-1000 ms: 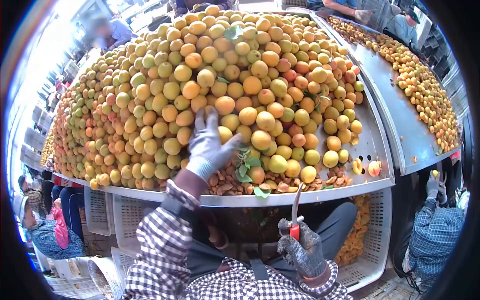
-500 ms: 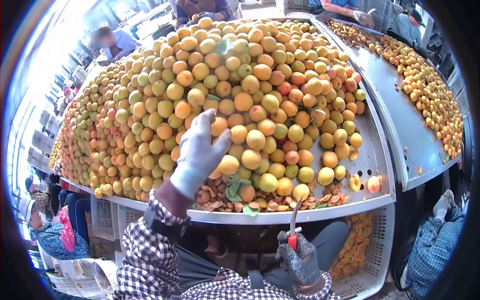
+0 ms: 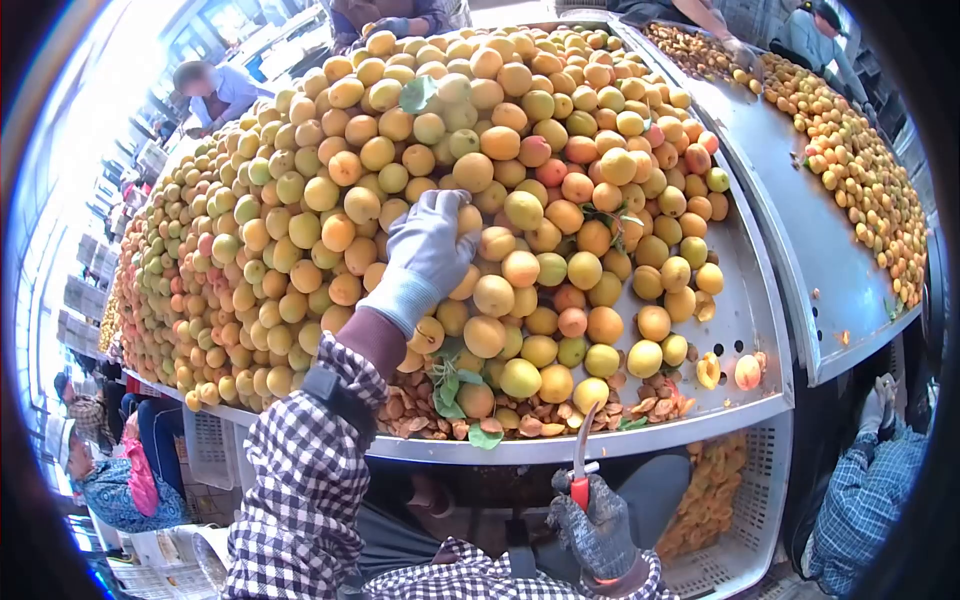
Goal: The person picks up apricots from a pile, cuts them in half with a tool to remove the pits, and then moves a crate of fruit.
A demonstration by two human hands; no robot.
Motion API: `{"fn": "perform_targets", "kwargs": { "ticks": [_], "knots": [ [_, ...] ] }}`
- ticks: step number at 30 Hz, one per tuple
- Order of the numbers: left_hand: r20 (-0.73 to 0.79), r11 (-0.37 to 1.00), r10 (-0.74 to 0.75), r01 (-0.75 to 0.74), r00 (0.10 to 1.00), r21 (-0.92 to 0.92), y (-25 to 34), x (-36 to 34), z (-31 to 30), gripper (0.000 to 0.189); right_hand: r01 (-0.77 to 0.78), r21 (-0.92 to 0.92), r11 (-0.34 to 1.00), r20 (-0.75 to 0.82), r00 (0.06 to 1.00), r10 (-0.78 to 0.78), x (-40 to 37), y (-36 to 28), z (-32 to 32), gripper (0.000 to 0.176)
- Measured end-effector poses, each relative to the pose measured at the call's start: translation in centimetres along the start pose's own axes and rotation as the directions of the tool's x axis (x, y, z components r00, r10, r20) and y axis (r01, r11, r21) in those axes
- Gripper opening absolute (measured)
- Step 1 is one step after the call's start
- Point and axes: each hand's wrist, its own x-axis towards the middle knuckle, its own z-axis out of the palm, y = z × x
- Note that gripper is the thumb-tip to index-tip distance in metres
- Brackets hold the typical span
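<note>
My left hand [image 3: 428, 245], in a pale grey glove, reaches into the heaped apricots [image 3: 330, 190]. Its fingers are curled round a yellow apricot [image 3: 468, 218] in the middle of the pile. Low in front of me, my right hand [image 3: 597, 525], in a dark, stained glove, grips a small curved knife [image 3: 581, 470] by its red handle, blade pointing up. The blade tip overlaps the table's front rim in view. Along that rim lie brown pits [image 3: 520, 422] and green leaves [image 3: 448, 395]. A split apricot half [image 3: 708, 371] rests on the metal at the right.
A white perforated crate [image 3: 755, 500] of apricot halves sits under the metal table edge [image 3: 600, 441]. Another metal table [image 3: 765, 180] with apricots adjoins on the right. Co-workers are at the far side, including a person in a light blue shirt [image 3: 232, 92]; a checked sleeve [image 3: 870, 500] shows at right.
My left hand has moved right and slightly up, and its spread fingers have closed round an apricot. The view has shifted a little. My right hand still holds the knife low in front.
</note>
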Motion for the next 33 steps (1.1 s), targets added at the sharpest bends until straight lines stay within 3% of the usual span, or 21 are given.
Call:
{"fn": "perform_targets", "kwargs": {
  "ticks": [3,5,7,8,10,11,13,15,19,20,21,23,27,28,30,33],
  "knots": [
    [-0.066,0.992,0.095,-0.1,0.993,-0.071,0.6,-1.7,1.3,0.05,0.047,-0.015,0.999,-0.038,0.998,-0.048,-0.6,0.3,0.1,0.025],
    [0.074,0.967,0.046,-0.026,0.996,-0.252,1.7,-2.6,2.3,0.058,0.054,-0.043,0.998,-0.051,0.997,-0.056,-1.1,0.5,0.0,0.025],
    [0.149,0.999,-0.005,0.013,0.989,-0.05,4.3,-3.1,1.4,0.058,0.088,-0.089,0.992,-0.062,0.994,-0.093,-1.3,0.8,-0.2,0.025],
    [0.15,0.998,0.005,0.004,0.989,-0.057,4.8,-2.9,1.5,0.058,0.106,-0.132,0.986,-0.071,0.991,-0.116,-1.5,0.8,-0.3,0.025],
    [0.115,0.971,0.022,-0.049,0.993,0.232,5.7,-2.7,2.0,0.055,0.125,-0.166,0.978,-0.074,0.987,-0.139,-1.9,1.1,-0.6,0.024],
    [0.119,0.972,0.034,-0.06,0.992,0.225,6.3,-2.8,2.1,0.055,0.15,-0.2,0.968,-0.069,0.984,-0.167,-1.9,1.2,-0.9,0.024],
    [-0.21,0.942,0.309,-0.268,0.927,0.203,8.5,-3.2,1.2,0.051,0.068,-0.144,0.987,-0.111,0.99,-0.084,-2.1,0.8,-1.1,0.025],
    [0.042,0.919,0.392,-0.39,0.919,-0.061,11.8,-3.6,0.3,0.057,0.191,-0.149,0.97,-0.086,0.975,-0.205,-1.7,1.5,-1.4,0.026],
    [0.423,0.96,0.279,-0.249,0.862,-0.127,16.7,-3.5,3.0,0.066,0.071,-0.099,0.993,-0.046,0.996,-0.076,-0.7,0.7,-1.7,0.026],
    [0.436,0.959,0.278,-0.272,0.856,-0.076,17.0,-3.3,4.2,0.061,0.034,0.021,0.999,-0.039,0.999,-0.033,-0.7,0.3,-1.9,0.027],
    [0.439,0.958,0.283,-0.275,0.853,-0.084,17.7,-2.8,4.6,0.061,0.029,0.021,0.999,-0.047,0.998,-0.028,-1.0,0.0,-2.1,0.027],
    [0.522,0.996,0.065,-0.087,0.851,0.017,19.2,-1.3,5.4,0.057,-0.118,0.304,0.946,0.064,0.993,0.103,-1.3,-0.3,-2.7,0.03],
    [0.476,0.993,0.044,-0.089,0.879,0.073,19.4,-0.9,6.7,0.054,-0.062,0.258,0.964,0.072,0.996,0.044,-1.1,0.2,-3.2,0.03],
    [0.494,0.997,0.07,-0.078,0.867,-0.005,18.8,-1.2,6.6,0.051,-0.058,0.331,0.942,0.078,0.996,0.034,-1.1,0.2,-3.3,0.03],
    [0.404,0.944,0.262,-0.147,0.877,-0.295,16.8,-2.7,5.6,0.046,-0.046,0.402,0.914,0.078,0.997,0.015,-1.3,-0.2,-3.7,0.03],
    [0.297,0.667,0.429,-0.078,0.853,-0.741,14.7,-6.4,0.5,0.05,-0.034,0.385,0.922,0.071,0.997,0.007,-1.9,-0.6,-4.5,0.028]
  ]
}}
